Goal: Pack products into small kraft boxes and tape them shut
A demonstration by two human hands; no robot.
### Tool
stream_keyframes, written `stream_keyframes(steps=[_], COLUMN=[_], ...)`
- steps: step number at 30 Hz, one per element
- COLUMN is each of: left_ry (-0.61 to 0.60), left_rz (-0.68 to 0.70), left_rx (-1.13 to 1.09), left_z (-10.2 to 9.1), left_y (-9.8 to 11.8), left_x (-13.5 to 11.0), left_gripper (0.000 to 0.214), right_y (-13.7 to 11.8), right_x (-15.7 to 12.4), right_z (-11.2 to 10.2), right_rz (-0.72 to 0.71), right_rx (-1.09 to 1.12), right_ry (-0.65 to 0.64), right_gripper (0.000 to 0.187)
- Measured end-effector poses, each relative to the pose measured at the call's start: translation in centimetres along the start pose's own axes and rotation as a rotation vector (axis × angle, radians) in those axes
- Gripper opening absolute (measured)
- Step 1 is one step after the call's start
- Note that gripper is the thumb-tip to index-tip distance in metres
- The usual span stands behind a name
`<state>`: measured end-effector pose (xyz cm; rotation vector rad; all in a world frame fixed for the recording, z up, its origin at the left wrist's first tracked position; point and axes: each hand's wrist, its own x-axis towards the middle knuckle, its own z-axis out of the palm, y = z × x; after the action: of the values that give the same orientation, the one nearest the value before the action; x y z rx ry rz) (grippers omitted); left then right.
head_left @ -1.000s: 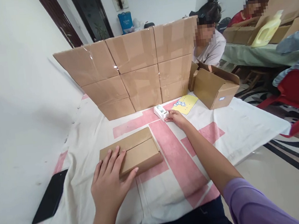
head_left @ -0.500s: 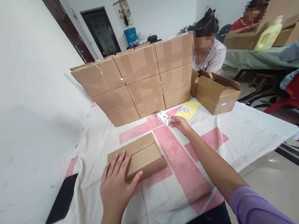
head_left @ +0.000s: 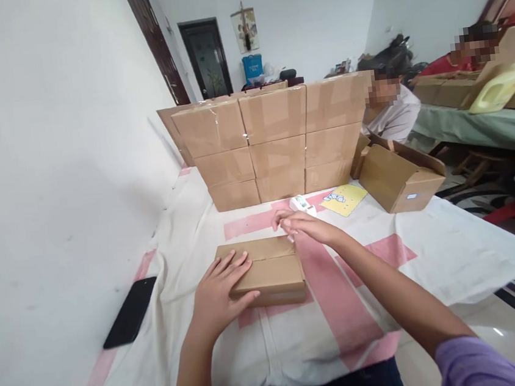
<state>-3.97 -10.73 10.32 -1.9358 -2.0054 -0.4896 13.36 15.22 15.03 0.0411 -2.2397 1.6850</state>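
A closed cardboard box [head_left: 270, 271] lies flat on the table, the seam between its flaps running along the top. My left hand [head_left: 224, 288] rests on its left part, fingers spread over the top and thumb at the front edge. Above the box's right end is my right hand [head_left: 304, 225], fingers pinched together. A small see-through strip, like clear tape [head_left: 290, 237], shows beneath those fingers. Just behind the right hand stands a small white tape dispenser [head_left: 299, 203], partly covered by it.
A wall of stacked, taped cardboard boxes [head_left: 277, 142] stands at the back of the table. An open carton [head_left: 394, 178] sits at the right, near a yellow patterned sheet [head_left: 345, 200]. A black phone [head_left: 131, 312] lies left. A person [head_left: 391, 108] sits behind the boxes.
My right hand has left the tape dispenser and come left and nearer, over the box's right end. My left hand stays on the box. The view has shifted left.
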Motion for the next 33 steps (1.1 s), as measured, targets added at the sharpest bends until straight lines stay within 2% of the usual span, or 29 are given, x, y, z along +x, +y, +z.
stream_keyframes(steps=[3, 7, 13, 22, 24, 28, 33], left_ry=[0.003, 0.028, 0.040, 0.036, 0.036, 0.017, -0.024], left_rz=[-0.030, -0.069, -0.123, -0.171, -0.161, -0.101, -0.030], left_rx=[-0.045, -0.092, -0.169, -0.201, -0.199, -0.178, -0.100], left_z=[-0.2, -0.2, -0.4, -0.6, -0.7, -0.9, -0.9], left_y=[0.2, 0.8, 1.0, 1.0, 1.0, 1.1, 1.4], left_x=[0.0, -0.3, -0.2, 0.0, -0.1, -0.3, -0.4], left_gripper=[0.056, 0.055, 0.054, 0.066, 0.064, 0.046, 0.060], right_y=[-2.8, -3.6, -3.7, -3.3, -3.2, -3.1, -2.7], right_x=[2.4, 4.7, 5.4, 5.7, 5.8, 5.8, 6.2], right_z=[3.1, 5.3, 5.9, 6.9, 6.9, 6.8, 7.0], right_rz=[-0.028, -0.072, -0.066, -0.087, -0.087, -0.069, -0.073], right_rx=[-0.246, -0.483, -0.623, -0.681, -0.692, -0.693, -0.711], right_ry=[-0.279, -0.405, -0.448, -0.528, -0.516, -0.502, -0.510], right_gripper=[0.057, 0.065, 0.065, 0.061, 0.060, 0.058, 0.056])
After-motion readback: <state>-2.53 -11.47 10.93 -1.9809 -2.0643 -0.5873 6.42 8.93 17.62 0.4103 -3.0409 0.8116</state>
